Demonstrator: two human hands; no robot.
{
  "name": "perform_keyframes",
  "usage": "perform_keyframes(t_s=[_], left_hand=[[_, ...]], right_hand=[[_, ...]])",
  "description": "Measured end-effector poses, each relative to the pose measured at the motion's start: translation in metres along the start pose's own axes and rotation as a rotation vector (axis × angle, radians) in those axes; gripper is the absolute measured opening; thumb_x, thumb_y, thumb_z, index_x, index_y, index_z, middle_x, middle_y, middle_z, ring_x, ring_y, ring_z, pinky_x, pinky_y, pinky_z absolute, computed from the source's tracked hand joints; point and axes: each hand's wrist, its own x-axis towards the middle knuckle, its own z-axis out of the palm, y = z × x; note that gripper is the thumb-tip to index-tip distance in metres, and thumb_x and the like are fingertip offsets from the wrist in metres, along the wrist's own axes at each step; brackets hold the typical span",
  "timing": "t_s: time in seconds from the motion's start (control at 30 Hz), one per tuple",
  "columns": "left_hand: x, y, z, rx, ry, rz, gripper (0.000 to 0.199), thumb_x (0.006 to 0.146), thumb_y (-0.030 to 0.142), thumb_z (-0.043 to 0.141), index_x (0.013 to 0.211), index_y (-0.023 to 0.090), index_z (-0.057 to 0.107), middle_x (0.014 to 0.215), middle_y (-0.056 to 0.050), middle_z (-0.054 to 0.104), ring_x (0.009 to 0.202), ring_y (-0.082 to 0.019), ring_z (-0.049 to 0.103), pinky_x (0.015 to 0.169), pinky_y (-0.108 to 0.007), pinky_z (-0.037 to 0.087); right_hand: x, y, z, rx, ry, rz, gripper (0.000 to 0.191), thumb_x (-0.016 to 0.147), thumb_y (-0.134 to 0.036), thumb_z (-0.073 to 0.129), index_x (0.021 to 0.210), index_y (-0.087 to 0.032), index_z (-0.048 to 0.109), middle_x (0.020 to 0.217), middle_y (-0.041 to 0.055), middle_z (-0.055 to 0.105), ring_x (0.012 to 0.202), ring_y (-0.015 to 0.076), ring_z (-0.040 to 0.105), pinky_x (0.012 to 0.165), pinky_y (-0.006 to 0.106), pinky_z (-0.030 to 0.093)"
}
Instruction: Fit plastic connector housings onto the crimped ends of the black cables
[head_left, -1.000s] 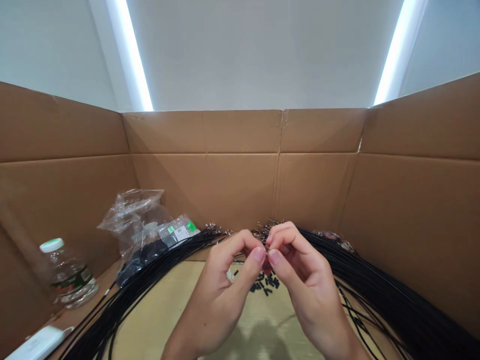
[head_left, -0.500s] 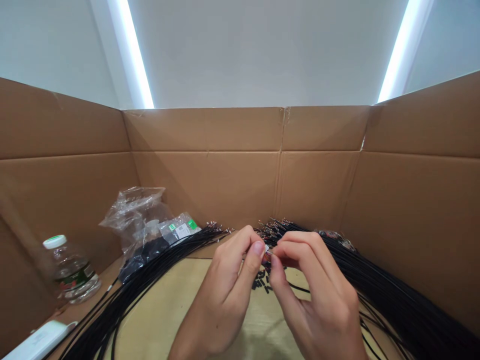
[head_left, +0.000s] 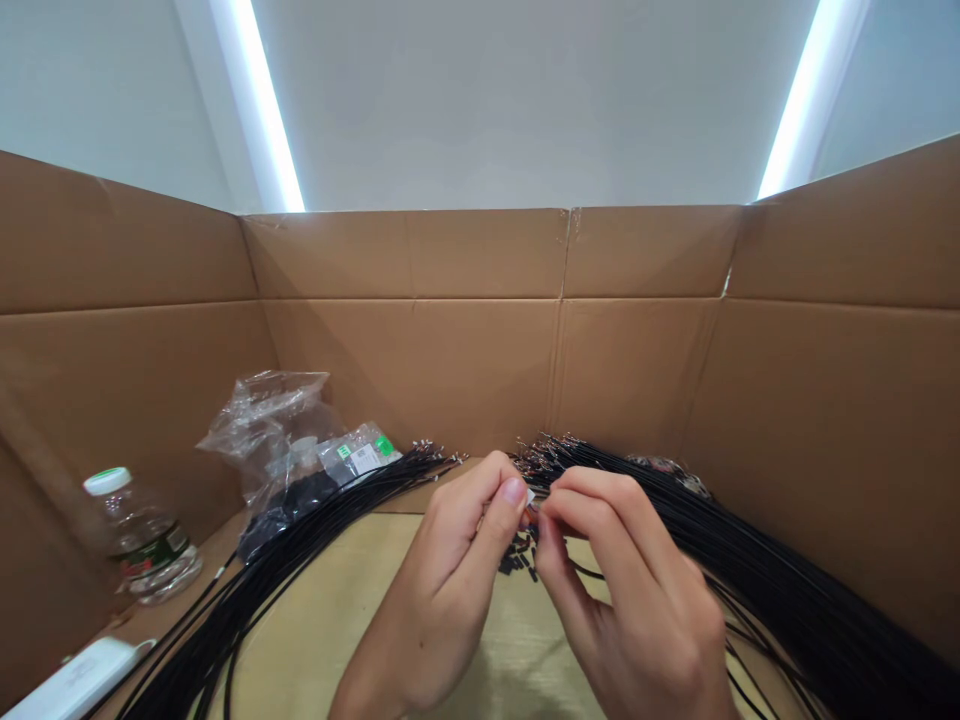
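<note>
Pinching at the centre of the head view, the left hand (head_left: 442, 590) has its thumb and index finger closed on a small, pale white piece (head_left: 530, 496), mostly covered by the fingertips. Just beside it, at about four o'clock, shows a bit of thin orange-red wire (head_left: 533, 515). The right hand (head_left: 645, 590) has its thumb and index finger drawn narrow by that wire; whether they grip it cannot be told.

Taking the white piece as the clock's centre, short black tube-like pieces (head_left: 517, 556) lie scattered at six o'clock on a flat yellowish-tan board (head_left: 322, 600). A thick bundle of thin black cables (head_left: 319, 540) curves away toward eight, its pale-tipped ends near ten. Another dense black cable bundle (head_left: 795, 570) runs toward four, with frayed-looking coppery ends near twelve, behind the hands.

Between nine and ten sit a crumpled clear plastic bag (head_left: 274, 425) with dark contents and, touching it, a smaller clear packet (head_left: 365, 458) with white and green labels. Near nine stands a clear plastic bottle (head_left: 154, 560) with a white cap and dark green label; at eight lies a white oblong case (head_left: 82, 682). Brown cardboard walls (head_left: 420, 370) rise at twelve.
</note>
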Motion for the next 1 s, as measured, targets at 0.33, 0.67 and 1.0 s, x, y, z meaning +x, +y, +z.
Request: perform_keyframes(t_s=[0.33, 0.67, 1.0], left_hand=[[-0.0004, -0.0038, -0.0022, -0.027, -0.044, -0.045, 0.039, 0.118, 0.048, 0.052, 0.085, 0.026, 0.053, 0.086, 0.000, 0.056, 0.081, -0.019, 0.052, 0.074, -0.030, 0.046], [0.0020, -0.0011, -0.0012, -0.010, -0.020, -0.014, 0.040, 0.117, 0.046, 0.052, 0.082, 0.026, 0.054, 0.083, -0.001, 0.058, 0.078, -0.020, 0.054, 0.072, -0.031, 0.047], [-0.0012, -0.0015, -0.0022, 0.040, -0.036, -0.057, 0.037, 0.118, 0.043, 0.051, 0.085, 0.025, 0.055, 0.088, 0.000, 0.061, 0.084, -0.019, 0.056, 0.078, -0.028, 0.048]], right_hand=[[0.0005, -0.0008, -0.0006, -0.038, 0.016, -0.018, 0.015, 0.106, -0.004, 0.061, 0.110, -0.017, 0.065, 0.100, 0.0075, 0.082, 0.094, 0.0179, 0.083, 0.078, 0.028, 0.062], [-0.0004, -0.0018, 0.0003, -0.043, 0.017, -0.019, 0.015, 0.105, -0.003, 0.062, 0.109, -0.016, 0.066, 0.100, 0.0079, 0.082, 0.096, 0.0183, 0.083, 0.078, 0.029, 0.060], [-0.0003, -0.0017, -0.0007, -0.083, 0.056, -0.031, 0.012, 0.110, -0.006, 0.062, 0.105, -0.014, 0.070, 0.098, 0.0076, 0.083, 0.094, 0.0160, 0.083, 0.082, 0.026, 0.061]])
